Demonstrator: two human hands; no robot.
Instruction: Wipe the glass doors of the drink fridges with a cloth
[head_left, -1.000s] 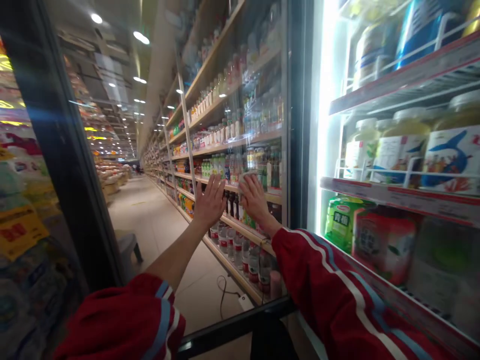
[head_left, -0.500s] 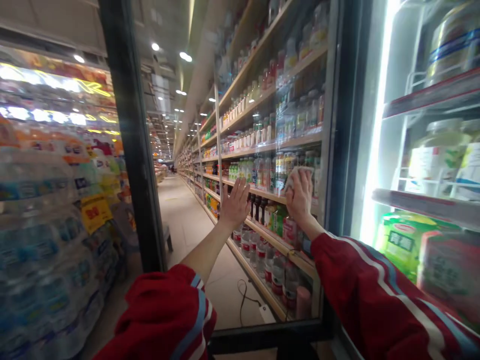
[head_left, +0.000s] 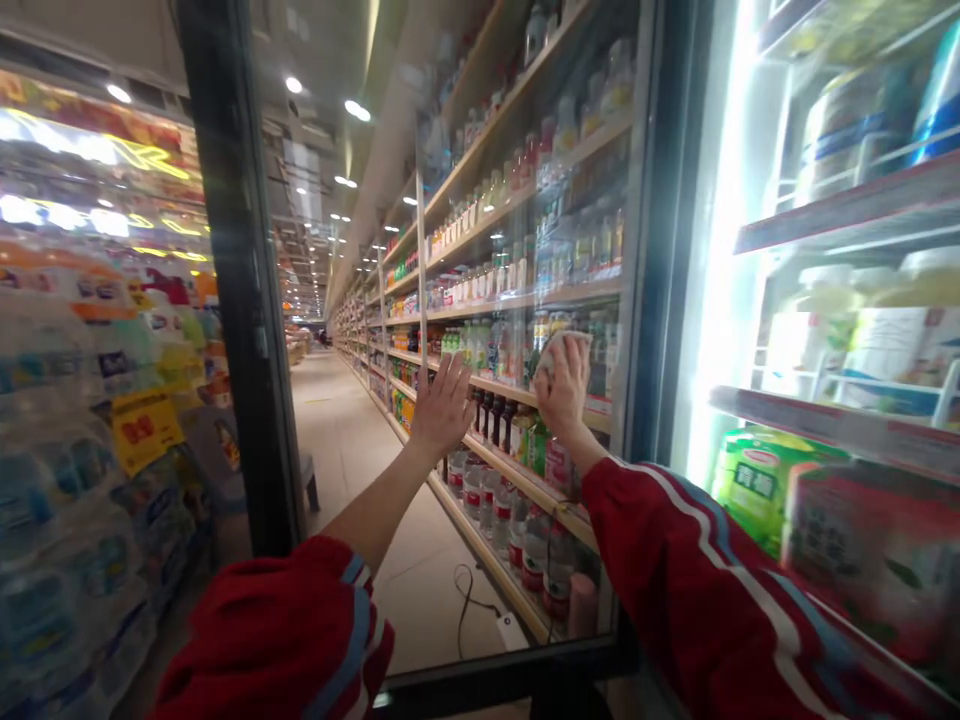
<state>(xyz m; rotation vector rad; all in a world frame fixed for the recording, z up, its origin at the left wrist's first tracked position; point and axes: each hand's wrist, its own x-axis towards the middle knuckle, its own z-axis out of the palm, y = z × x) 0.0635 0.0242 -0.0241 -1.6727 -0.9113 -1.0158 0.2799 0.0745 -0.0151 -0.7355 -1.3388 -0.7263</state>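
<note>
An open glass fridge door point(head_left: 450, 120) with a black frame stands in front of me. My left hand point(head_left: 442, 405) lies flat against the glass, fingers spread. My right hand point(head_left: 564, 388) presses a pale cloth point(head_left: 561, 343) onto the glass nearer the hinge side. Both arms wear red sleeves with white and blue stripes. Through the pane I see a long shop aisle.
The lit fridge interior point(head_left: 847, 430) on the right holds bottles and green and red packs on white shelves. Shop shelves of drinks point(head_left: 510, 300) run down the aisle. Packs of water bottles point(head_left: 75, 480) stack on the left. A cable point(head_left: 469, 600) lies on the floor.
My right hand with the cloth has moved up and to the right on the glass, then slightly left. My view has swung; the door frame sits further right than a second ago.
</note>
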